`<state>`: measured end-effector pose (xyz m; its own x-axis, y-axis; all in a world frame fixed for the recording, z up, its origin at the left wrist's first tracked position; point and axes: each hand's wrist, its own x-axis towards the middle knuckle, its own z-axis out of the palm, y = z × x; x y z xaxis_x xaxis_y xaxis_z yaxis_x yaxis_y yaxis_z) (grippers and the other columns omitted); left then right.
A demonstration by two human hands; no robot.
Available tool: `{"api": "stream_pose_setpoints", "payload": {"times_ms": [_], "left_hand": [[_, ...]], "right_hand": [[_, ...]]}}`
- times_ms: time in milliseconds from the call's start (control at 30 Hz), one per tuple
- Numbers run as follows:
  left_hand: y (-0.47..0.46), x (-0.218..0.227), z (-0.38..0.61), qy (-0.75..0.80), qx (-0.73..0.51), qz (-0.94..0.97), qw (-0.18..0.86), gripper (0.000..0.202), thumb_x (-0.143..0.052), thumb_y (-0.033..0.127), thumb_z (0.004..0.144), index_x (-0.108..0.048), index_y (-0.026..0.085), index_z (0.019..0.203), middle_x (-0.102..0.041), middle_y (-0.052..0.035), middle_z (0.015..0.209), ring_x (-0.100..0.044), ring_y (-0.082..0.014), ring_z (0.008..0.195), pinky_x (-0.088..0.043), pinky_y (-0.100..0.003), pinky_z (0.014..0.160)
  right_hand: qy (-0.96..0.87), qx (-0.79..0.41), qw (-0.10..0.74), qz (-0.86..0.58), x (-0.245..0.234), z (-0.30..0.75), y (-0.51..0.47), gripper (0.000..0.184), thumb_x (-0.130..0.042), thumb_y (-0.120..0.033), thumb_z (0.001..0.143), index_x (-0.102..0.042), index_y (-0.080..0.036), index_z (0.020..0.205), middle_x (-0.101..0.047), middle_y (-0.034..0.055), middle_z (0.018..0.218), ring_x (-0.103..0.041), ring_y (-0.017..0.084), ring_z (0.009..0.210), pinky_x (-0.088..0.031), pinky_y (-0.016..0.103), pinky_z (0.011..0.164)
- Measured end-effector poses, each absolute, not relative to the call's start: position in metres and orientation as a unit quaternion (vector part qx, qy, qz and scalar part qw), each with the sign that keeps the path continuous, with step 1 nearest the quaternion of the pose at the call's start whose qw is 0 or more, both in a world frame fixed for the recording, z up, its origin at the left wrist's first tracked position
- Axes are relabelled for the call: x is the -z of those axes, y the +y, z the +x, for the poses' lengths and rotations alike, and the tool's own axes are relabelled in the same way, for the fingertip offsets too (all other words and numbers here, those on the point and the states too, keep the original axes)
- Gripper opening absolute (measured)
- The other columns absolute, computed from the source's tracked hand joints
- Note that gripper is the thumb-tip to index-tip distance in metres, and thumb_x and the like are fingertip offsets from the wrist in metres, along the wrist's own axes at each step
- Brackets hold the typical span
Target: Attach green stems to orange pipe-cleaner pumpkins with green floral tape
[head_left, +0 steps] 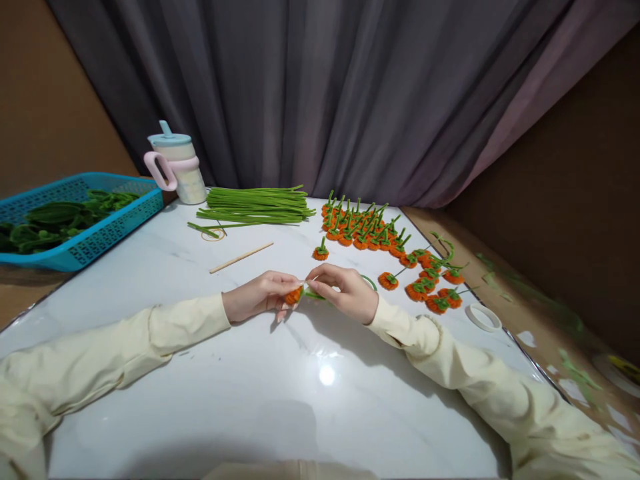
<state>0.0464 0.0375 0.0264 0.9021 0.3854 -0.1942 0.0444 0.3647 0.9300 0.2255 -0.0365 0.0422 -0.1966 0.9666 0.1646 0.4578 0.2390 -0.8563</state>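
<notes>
My left hand (263, 293) is closed around a small orange pipe-cleaner pumpkin (294, 295), pinching it between thumb and fingers. A green pipe cleaner (313, 295) runs from the pumpkin's top to beneath the fingers of my right hand (346, 290). That hand is closed in a pinch close to the left fingertips, and a small whitish bit shows between them. Its fingers partly hide the green piece. Behind the right wrist curves a green loop (370, 282), mostly covered. Beyond the hands stands a single finished-looking pumpkin (321, 253) with an upright green stem.
Rows of orange pumpkins (363, 230) stand at back right, with looser ones (417, 290) nearer. Green pipe cleaners (257, 205) lie behind a wooden stick (241, 257). A tumbler (187, 177) and a blue basket (90, 247) of green pieces are left. A white ring (483, 317) lies right.
</notes>
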Motion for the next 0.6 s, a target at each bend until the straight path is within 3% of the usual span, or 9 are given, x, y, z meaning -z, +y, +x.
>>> {"api": "stream_pose_setpoints", "payload": {"times_ms": [133, 200, 333, 433, 600], "left_hand": [[0.038, -0.026, 0.047, 0.190, -0.107, 0.545, 0.809, 0.026, -0.058, 0.032, 0.081, -0.056, 0.009, 0.068, -0.050, -0.0013, 0.058, -0.046, -0.0073, 0.046, -0.043, -0.018, 0.044], [0.039, -0.026, 0.047, 0.189, -0.110, 0.529, 0.820, 0.025, -0.058, 0.030, 0.081, -0.055, 0.009, 0.068, -0.049, -0.0007, 0.057, -0.047, -0.0074, 0.046, -0.042, -0.017, 0.044], [0.041, -0.025, 0.047, 0.185, -0.123, 0.505, 0.834, 0.019, -0.059, 0.025, 0.079, -0.055, 0.008, 0.071, -0.049, -0.0008, 0.058, -0.047, -0.0073, 0.045, -0.041, -0.017, 0.043], [0.041, -0.024, 0.048, 0.184, -0.119, 0.504, 0.836, 0.018, -0.058, 0.024, 0.079, -0.056, 0.007, 0.072, -0.049, -0.0013, 0.059, -0.047, -0.0073, 0.045, -0.041, -0.018, 0.044], [0.042, -0.023, 0.048, 0.189, -0.117, 0.498, 0.838, 0.020, -0.057, 0.025, 0.081, -0.058, 0.007, 0.074, -0.051, -0.0025, 0.061, -0.046, -0.0072, 0.047, -0.042, -0.018, 0.045]], "right_hand": [[-0.765, -0.036, 0.417, -0.489, -0.039, 0.229, -0.043, 0.014, -0.045, -0.023, 0.086, -0.058, -0.018, 0.090, -0.065, 0.0094, 0.092, -0.059, 0.020, 0.088, -0.044, 0.036, 0.079], [-0.785, 0.056, 0.413, -0.458, -0.034, 0.232, -0.048, 0.014, -0.047, -0.022, 0.085, -0.062, -0.021, 0.085, -0.065, 0.0087, 0.092, -0.057, 0.023, 0.094, -0.039, 0.041, 0.083], [-0.846, 0.006, 0.298, -0.442, -0.021, 0.233, -0.052, 0.021, -0.050, -0.025, 0.086, -0.067, -0.029, 0.074, -0.068, 0.0025, 0.078, -0.061, 0.022, 0.084, -0.039, 0.041, 0.076], [-0.850, 0.006, 0.260, -0.458, -0.016, 0.234, -0.049, 0.028, -0.046, -0.024, 0.089, -0.069, -0.030, 0.073, -0.069, 0.0021, 0.080, -0.062, 0.021, 0.084, -0.039, 0.041, 0.077], [-0.862, 0.198, 0.284, -0.370, -0.012, 0.235, -0.044, 0.024, -0.050, -0.016, 0.088, -0.068, -0.028, 0.078, -0.070, 0.0008, 0.080, -0.062, 0.016, 0.079, -0.040, 0.035, 0.072]]}}
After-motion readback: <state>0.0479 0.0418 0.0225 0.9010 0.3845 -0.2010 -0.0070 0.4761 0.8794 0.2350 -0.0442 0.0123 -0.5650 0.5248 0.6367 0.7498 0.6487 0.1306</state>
